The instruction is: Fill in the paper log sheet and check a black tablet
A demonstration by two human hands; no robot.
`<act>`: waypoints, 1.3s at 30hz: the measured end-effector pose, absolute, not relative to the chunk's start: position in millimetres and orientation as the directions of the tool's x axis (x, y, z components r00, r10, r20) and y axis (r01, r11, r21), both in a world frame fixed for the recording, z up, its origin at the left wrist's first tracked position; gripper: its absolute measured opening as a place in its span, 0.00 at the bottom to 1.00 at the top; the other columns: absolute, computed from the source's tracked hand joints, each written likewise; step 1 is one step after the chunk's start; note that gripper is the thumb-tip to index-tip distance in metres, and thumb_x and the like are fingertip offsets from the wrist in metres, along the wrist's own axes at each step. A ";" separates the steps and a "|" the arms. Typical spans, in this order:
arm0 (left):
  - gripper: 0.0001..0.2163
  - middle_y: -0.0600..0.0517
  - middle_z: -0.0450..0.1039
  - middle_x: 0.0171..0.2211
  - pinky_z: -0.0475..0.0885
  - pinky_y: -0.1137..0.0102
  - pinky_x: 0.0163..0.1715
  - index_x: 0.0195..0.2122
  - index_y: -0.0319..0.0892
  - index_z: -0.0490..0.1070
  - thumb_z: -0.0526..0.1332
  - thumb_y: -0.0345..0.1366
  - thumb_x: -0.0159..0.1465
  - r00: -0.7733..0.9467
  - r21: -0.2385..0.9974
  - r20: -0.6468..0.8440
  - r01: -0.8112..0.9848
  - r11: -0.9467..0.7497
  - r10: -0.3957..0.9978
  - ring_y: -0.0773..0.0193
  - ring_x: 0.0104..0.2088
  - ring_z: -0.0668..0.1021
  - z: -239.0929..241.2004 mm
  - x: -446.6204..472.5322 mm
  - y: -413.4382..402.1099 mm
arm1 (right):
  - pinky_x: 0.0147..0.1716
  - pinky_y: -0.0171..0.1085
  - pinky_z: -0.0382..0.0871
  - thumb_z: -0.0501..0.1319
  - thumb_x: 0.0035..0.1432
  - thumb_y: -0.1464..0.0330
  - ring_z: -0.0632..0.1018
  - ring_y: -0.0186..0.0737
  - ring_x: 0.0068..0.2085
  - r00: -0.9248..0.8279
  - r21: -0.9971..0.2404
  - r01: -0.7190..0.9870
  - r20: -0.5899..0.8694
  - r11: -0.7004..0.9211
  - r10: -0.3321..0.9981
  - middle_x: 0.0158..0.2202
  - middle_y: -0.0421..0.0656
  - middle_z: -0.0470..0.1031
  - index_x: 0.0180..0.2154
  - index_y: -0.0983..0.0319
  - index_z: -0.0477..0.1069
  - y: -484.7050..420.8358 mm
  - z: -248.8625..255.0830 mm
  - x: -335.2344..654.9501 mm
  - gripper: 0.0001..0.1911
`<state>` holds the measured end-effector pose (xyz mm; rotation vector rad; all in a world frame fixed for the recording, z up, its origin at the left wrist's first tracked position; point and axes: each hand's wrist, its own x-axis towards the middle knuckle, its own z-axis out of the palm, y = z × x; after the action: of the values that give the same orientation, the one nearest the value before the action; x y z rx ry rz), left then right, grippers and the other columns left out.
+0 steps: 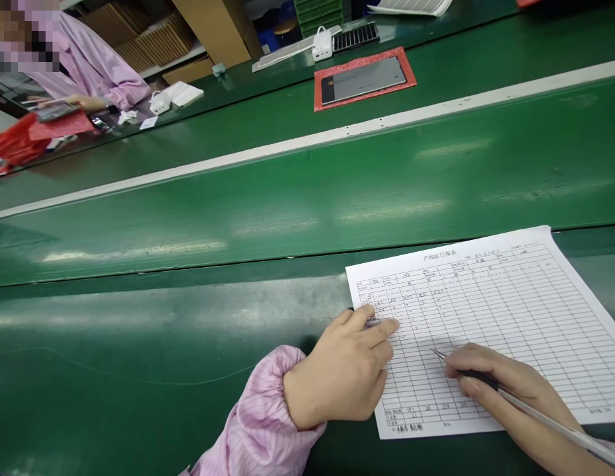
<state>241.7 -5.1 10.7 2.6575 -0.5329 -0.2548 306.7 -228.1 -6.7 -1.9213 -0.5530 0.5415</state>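
One thin, black-ruled white paper form [515, 317], probably light, limp, easily creased and best held by its margins, lay partly filled in on the glossy green worktop [139, 416], the left hand [344, 367] resting on it with grip relaxed and empty, the right hand's [515, 387] grip pinching a black-fronted, clear-barrelled pen [545, 417].

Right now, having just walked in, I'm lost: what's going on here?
A person's right hand holds a clear, black-gripped pen over a white paper form with a ruled grid, partly filled in. The left hand rests on the form's left side. Farther off, a flat grey panel lies on red plastic wrap, and a co-worker in pink handles something blurred.
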 end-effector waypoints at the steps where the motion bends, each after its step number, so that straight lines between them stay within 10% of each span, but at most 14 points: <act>1: 0.06 0.50 0.70 0.52 0.68 0.57 0.43 0.31 0.38 0.71 0.55 0.32 0.59 0.913 0.429 -0.088 -0.327 -0.842 -0.399 0.48 0.49 0.67 10.6 241.9 -5.4 | 0.31 0.29 0.75 0.60 0.57 0.57 0.79 0.40 0.33 0.781 -0.917 0.160 -0.108 -0.365 0.614 0.31 0.40 0.78 0.32 0.53 0.77 -229.2 -7.8 307.4 0.10; 28: 0.07 0.49 0.70 0.51 0.65 0.63 0.37 0.34 0.37 0.72 0.55 0.32 0.58 0.821 0.349 -0.200 -0.449 -0.822 -0.534 0.57 0.40 0.68 19.0 228.2 -24.6 | 0.27 0.32 0.74 0.62 0.56 0.60 0.76 0.37 0.26 0.881 -0.939 0.182 0.024 -0.293 0.473 0.26 0.39 0.76 0.32 0.55 0.74 -231.8 -2.8 292.4 0.07; 32: 0.08 0.49 0.70 0.49 0.64 0.64 0.37 0.34 0.37 0.72 0.58 0.37 0.61 0.839 0.306 -0.151 -0.464 -0.831 -0.523 0.57 0.42 0.69 12.8 224.7 -27.6 | 0.30 0.33 0.73 0.60 0.58 0.66 0.77 0.39 0.32 0.759 -0.912 0.342 0.128 -0.224 0.638 0.30 0.41 0.76 0.31 0.56 0.73 -233.8 1.8 277.3 0.04; 39: 0.15 0.50 0.71 0.36 0.63 0.65 0.33 0.33 0.38 0.72 0.62 0.47 0.59 0.877 0.240 -0.038 -0.458 -0.856 -0.480 0.58 0.39 0.69 3.1 222.3 -39.8 | 0.18 0.31 0.67 0.58 0.56 0.67 0.73 0.35 0.21 0.789 -0.826 0.380 0.055 -0.417 0.611 0.20 0.38 0.72 0.23 0.59 0.67 -229.5 -4.4 261.9 0.10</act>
<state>222.3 -39.8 3.1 2.8239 -0.7155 -0.1411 261.9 -229.5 -4.4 -2.0565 -0.7366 0.3173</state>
